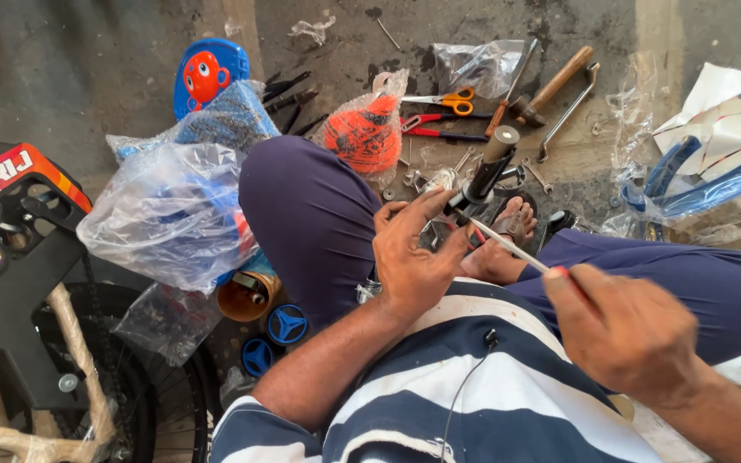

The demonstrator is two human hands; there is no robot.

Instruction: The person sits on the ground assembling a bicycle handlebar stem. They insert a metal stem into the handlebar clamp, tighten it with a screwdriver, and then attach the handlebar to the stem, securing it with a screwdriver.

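Observation:
I sit cross-legged on the floor. My left hand (pixel 413 253) grips the base of a black bicycle stem post (pixel 486 176) standing upright between my legs. My right hand (pixel 623 330) is closed on the red handle of a screwdriver (pixel 508 244), whose metal shaft slants up-left to the bottom of the post, beside my left fingers. My bare foot (pixel 512 231) rests just behind the post.
Scissors (pixel 448 101), red pliers (pixel 435 127), a hammer (pixel 546 90) and spanners lie on the concrete ahead. Plastic bags of blue parts (pixel 173 214) sit at left, an orange bagged part (pixel 366 133) beyond my knee, blue pieces (pixel 713 189) at right, a child's bicycle frame and wheel (pixel 36 326) lower left.

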